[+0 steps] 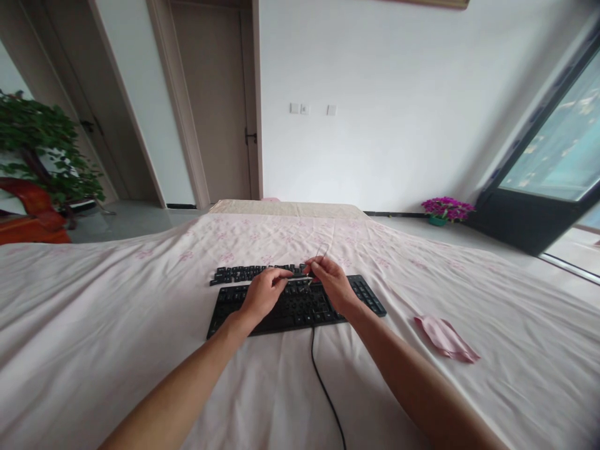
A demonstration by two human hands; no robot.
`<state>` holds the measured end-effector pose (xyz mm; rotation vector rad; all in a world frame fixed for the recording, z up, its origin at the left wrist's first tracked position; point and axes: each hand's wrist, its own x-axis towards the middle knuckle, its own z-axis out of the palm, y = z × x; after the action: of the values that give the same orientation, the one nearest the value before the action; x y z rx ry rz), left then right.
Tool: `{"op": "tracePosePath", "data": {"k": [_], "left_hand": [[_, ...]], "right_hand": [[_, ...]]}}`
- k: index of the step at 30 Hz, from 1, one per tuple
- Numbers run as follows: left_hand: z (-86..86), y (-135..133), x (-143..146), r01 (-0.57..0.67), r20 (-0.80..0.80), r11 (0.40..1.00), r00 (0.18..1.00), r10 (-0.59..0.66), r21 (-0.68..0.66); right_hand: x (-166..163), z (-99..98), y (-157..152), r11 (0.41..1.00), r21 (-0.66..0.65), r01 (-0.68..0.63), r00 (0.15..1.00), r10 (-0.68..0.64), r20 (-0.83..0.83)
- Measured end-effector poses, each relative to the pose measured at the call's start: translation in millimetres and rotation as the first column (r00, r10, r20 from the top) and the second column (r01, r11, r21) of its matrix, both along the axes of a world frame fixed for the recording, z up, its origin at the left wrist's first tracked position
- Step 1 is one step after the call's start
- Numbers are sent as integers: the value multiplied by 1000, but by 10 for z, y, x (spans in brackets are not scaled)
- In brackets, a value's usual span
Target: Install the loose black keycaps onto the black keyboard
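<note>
A black keyboard lies on the cloth, and many of its keys are off in the middle. Above its far edge my left hand is pinched at the near end of a dark narrow piece, too small to name. My right hand is closed on a wire keycap puller, whose thin loops stick up past the fingers. Both hands' fingertips are close together, and fine prongs show below them. Behind the keyboard lie loose black keycaps in rows; the hands partly cover them.
A black cable runs from under the keyboard's near edge toward me. To the right, a folded pink cloth lies on the pale flowered cover. Farther off are a door, a green plant and purple flowers.
</note>
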<state>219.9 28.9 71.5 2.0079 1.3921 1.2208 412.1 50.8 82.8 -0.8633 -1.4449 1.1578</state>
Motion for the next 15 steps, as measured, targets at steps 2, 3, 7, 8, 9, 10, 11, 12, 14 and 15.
{"op": "tracePosePath", "data": {"k": [2, 3, 7, 8, 9, 10, 11, 12, 14, 15], "left_hand": [[-27, 131, 9, -18, -52, 1000, 999, 18, -4], [-41, 182, 16, -13, -76, 1000, 997, 13, -3], [-102, 316, 66, 73, -134, 997, 988, -71, 10], [-118, 340, 82, 99, -146, 995, 985, -96, 11], [-136, 363, 98, 119, -160, 993, 980, -115, 12], [-155, 385, 114, 133, -175, 991, 976, -128, 15], [-174, 406, 129, 143, -191, 990, 972, -137, 18], [-194, 426, 142, 149, -207, 989, 968, -141, 22], [-236, 460, 163, 158, -237, 987, 960, -148, 27], [-257, 473, 169, 166, -252, 986, 955, -154, 27]], "right_hand": [[-36, -77, 92, 999, 35, 15, 1000, -16, 22], [-52, -114, 123, 998, 53, 16, 999, -18, 37], [-92, -213, 164, 989, 148, 19, 994, -34, 101], [-94, -223, 165, 984, 175, 27, 993, -47, 112], [-95, -230, 167, 980, 197, 31, 991, -56, 121], [-94, -235, 170, 976, 215, 32, 990, -61, 126], [-92, -239, 174, 974, 226, 31, 990, -61, 131], [-91, -245, 179, 973, 231, 25, 989, -58, 135], [-91, -263, 190, 972, 233, 13, 989, -47, 140], [-93, -275, 195, 973, 232, 9, 989, -43, 142]]}}
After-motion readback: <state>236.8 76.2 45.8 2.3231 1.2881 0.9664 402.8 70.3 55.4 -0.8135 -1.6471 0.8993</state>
